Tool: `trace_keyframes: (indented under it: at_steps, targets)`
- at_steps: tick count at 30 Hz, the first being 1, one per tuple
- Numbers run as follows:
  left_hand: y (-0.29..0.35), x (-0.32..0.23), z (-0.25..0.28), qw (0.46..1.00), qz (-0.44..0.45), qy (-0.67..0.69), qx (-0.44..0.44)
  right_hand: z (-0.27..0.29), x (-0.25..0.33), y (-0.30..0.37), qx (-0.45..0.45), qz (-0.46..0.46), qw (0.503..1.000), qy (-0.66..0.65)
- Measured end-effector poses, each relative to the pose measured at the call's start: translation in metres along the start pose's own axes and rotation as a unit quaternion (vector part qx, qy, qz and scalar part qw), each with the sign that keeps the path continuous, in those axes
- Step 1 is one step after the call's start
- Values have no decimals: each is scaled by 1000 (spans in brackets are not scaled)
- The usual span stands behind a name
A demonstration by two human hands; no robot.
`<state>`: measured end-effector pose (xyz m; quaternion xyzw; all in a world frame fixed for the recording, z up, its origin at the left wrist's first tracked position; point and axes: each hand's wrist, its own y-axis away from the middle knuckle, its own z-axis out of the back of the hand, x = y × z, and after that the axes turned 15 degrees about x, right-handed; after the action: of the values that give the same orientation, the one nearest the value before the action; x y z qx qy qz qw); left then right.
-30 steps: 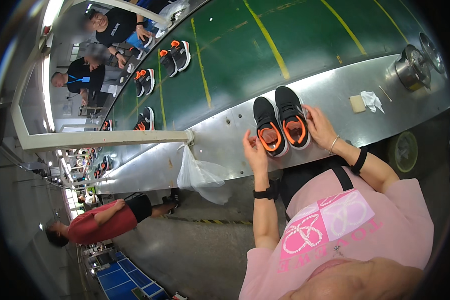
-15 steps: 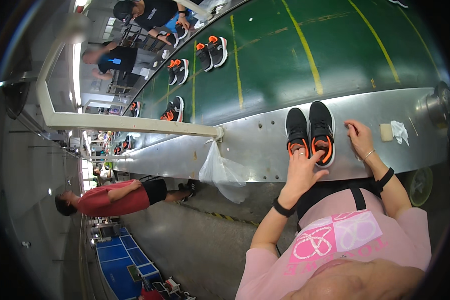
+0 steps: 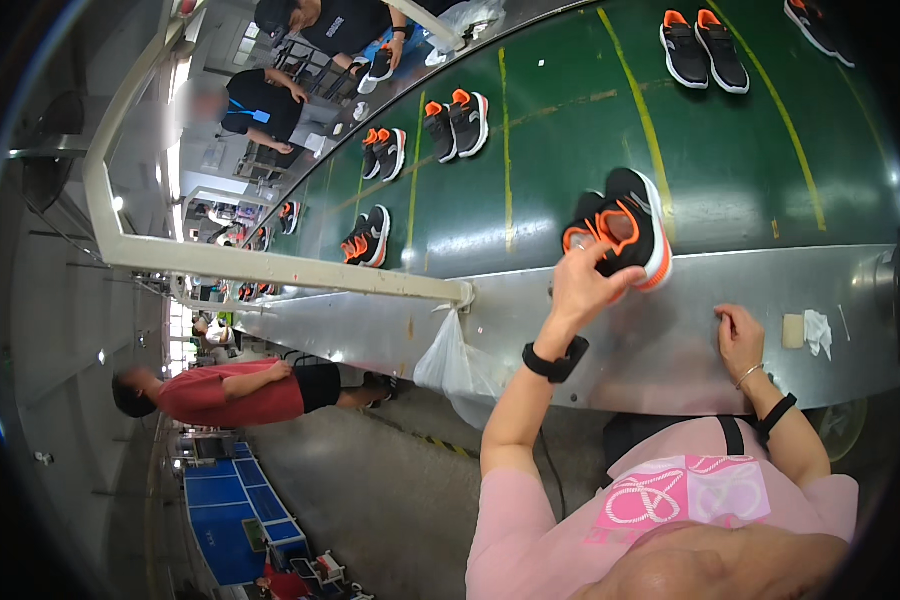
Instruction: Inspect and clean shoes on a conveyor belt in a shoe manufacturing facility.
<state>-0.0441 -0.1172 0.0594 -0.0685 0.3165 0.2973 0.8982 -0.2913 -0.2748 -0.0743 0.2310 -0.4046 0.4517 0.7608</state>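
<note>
My left hand (image 3: 582,285) grips a pair of black sneakers (image 3: 638,225) by their heel ends, fingers inside the collars. The sneakers have orange linings and white soles. They are tilted, toes pointing away from me, above the border between the green conveyor belt (image 3: 570,130) and the metal ledge (image 3: 850,285). My right hand (image 3: 740,340) is at the ledge to the right, its fingers curled in and nothing visible in them. Just right of it lie a beige block (image 3: 793,331), a crumpled white tissue (image 3: 818,333) and a thin stick (image 3: 844,322).
More sneaker pairs stand on the belt, including one at the far side (image 3: 705,50). A pale metal frame (image 3: 300,262) crosses at left, with a white plastic bag (image 3: 450,360) hanging from it. A person in red (image 3: 230,390) stands at left; two people work across the belt.
My left hand has lifted the sneakers off the ledge and carried them away from me toward the belt. My right hand stays by the block. Another pair has come into view at the far right.
</note>
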Motion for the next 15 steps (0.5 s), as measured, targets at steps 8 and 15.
trace_keyframes:
  at_steps: [8,15]
  targets:
    - [-112,104,11,980,-29,-196,-33,-2,4,-9,-1,21,999,31]
    - [-176,170,91,971,88,48,217,-1,-3,-5,17,-23,999,42]
